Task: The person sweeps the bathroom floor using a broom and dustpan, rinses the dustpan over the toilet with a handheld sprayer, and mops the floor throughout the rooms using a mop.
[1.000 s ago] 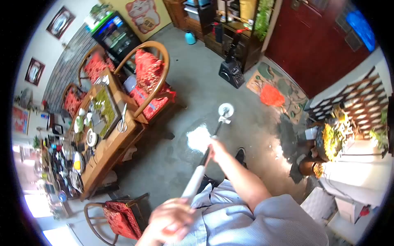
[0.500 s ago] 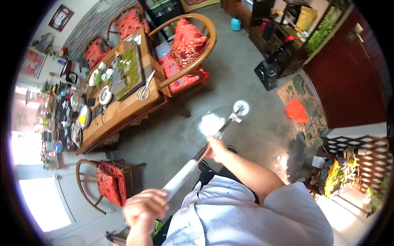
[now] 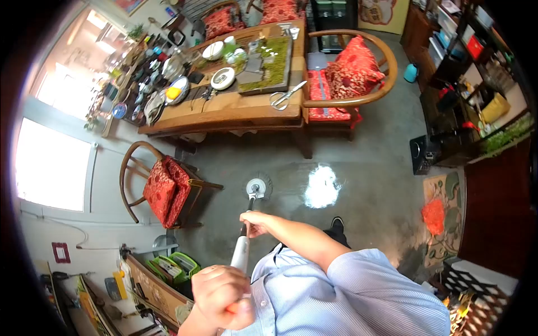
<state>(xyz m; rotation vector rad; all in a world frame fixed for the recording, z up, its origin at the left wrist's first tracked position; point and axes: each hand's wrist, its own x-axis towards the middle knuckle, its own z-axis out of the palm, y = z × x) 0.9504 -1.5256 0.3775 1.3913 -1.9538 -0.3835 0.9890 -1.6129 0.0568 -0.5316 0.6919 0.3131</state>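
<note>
A long pole with a white grip section (image 3: pixel 241 253) runs from my body to a round white head (image 3: pixel 256 188) that lies on the grey floor. My left hand (image 3: pixel 221 297) is closed round the top end of the pole, low in the view. Farther down, my right hand (image 3: pixel 255 223) wraps the dark part of the shaft. The round head rests left of a bright reflection (image 3: pixel 322 186) on the floor, near a wooden chair (image 3: pixel 172 193) with red cushions.
A wooden table (image 3: pixel 224 116) with dishes, scissors (image 3: pixel 287 96) and a moss tray (image 3: pixel 274 64) stands ahead. Beside it is another red-cushioned chair (image 3: pixel 390 67). A black box (image 3: pixel 420 155) and a floor mat (image 3: pixel 448 190) are at right. Green baskets (image 3: pixel 175 267) sit lower left.
The view has turned left. The pole and its round head have swung leftward over the floor, from right of the bright reflection to its left. Both hands keep their hold.
</note>
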